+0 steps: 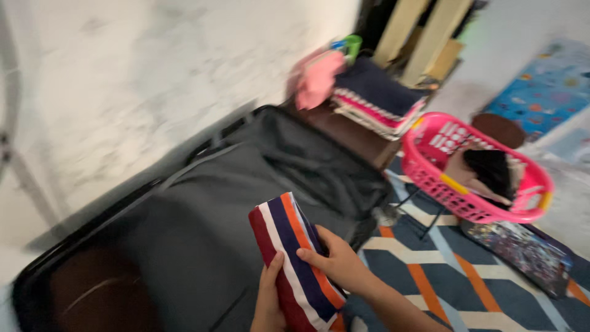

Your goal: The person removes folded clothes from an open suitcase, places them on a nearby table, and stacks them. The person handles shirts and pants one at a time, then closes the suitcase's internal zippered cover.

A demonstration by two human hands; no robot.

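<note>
- Striped cloth [294, 264] was the thing in hand: a folded bundle with bands of dark red, white, navy and orange running lengthwise, standing tilted with its top edge leaning up and to the left.
- Left hand [268, 301] came in from the bottom edge, thumb on the front of the cloth over the red and white stripes, the rest of the fingers tucked behind it, so it was closed around the lower part.
- Right hand [335, 261] gripped the opposite edge, thumb laid across the navy and orange stripes and fingers curled behind, forearm running off to the lower right.
- So the bundle sat pinched between both hands, held up in the air just over the near edge of an open suitcase [203, 221] with grey lining.
- Suitcase took up most of the lower left, lid leaning back toward a pale marbled wall [141, 80]; a brownish patch showed in its near corner, too blurry to tell what it was.
- Rug [442, 270] with blue, white and orange zigzags lay under the right arm, with a dark flat printed thing [522, 252] on it further right.
- Pink laundry basket [473, 172] stood beyond that, holding dark and tan clothes.
- Furthest back, a stack of folded clothes [375, 98] sat on a brown surface, with a pink cloth [316, 80] draped beside it.
</note>
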